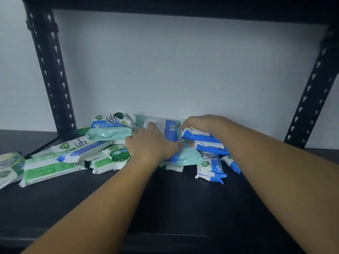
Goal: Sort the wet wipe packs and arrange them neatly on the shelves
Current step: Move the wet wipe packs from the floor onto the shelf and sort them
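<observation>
On the dark shelf (165, 202), my left hand (150, 143) grips a blue-and-white pack (170, 130); my right hand (200, 123) curls over stacked blue packs (201, 138), its hold impossible to tell.

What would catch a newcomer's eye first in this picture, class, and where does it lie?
A jumbled heap of wet wipe packs, green, mint and blue, lies at the back of the dark shelf. Two hands reach into it from below: the left hand rests on a blue and white pack, the right hand on the blue packs beside it.
</observation>
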`<control>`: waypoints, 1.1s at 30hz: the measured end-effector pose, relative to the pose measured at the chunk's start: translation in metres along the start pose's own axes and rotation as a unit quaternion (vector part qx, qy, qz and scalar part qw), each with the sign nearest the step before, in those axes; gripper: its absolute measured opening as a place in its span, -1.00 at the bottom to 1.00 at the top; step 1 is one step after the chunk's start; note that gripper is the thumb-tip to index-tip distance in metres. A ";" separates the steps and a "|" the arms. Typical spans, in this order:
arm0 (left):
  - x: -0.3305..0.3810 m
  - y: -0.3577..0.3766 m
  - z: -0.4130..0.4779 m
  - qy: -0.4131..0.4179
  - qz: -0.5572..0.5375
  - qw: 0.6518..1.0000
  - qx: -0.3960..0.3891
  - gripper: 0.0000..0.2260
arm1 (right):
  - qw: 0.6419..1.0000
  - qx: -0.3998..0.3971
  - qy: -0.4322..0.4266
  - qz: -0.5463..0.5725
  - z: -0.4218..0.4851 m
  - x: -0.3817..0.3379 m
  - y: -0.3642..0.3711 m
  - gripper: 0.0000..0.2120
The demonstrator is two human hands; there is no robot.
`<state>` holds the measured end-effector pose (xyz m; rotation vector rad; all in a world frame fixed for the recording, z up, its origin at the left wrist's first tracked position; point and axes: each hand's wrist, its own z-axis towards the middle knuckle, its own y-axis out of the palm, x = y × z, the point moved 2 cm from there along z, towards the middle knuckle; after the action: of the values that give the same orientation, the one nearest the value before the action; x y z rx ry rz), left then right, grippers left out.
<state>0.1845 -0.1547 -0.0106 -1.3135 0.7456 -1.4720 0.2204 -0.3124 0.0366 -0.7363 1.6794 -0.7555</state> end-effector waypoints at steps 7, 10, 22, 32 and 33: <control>-0.011 -0.019 -0.019 0.041 -0.080 0.995 0.049 -0.18 | 0.979 0.198 -0.041 -0.013 -0.045 0.019 -0.013 -0.47; -0.013 -0.032 -0.040 0.063 -0.095 0.990 0.084 -0.13 | 0.955 0.272 -0.083 -0.088 -0.087 0.025 -0.013 -0.34; -0.070 -0.073 -0.220 0.062 -0.332 0.941 -0.030 -0.59 | 0.955 0.191 -0.100 0.202 -0.305 0.100 0.059 -0.24; -0.157 0.038 -0.345 -0.007 -0.273 0.957 -0.096 -0.53 | 0.950 0.076 0.076 0.293 -0.355 0.202 0.232 0.01; -0.167 0.048 -0.349 -0.022 -0.261 0.960 -0.097 -0.53 | 0.955 0.066 0.088 0.275 -0.351 0.208 0.245 0.03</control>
<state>-0.1507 -0.0709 -0.1919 -1.7825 0.5445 -1.8066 -0.1873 -0.2897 -0.2084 -0.0873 1.8539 -0.5360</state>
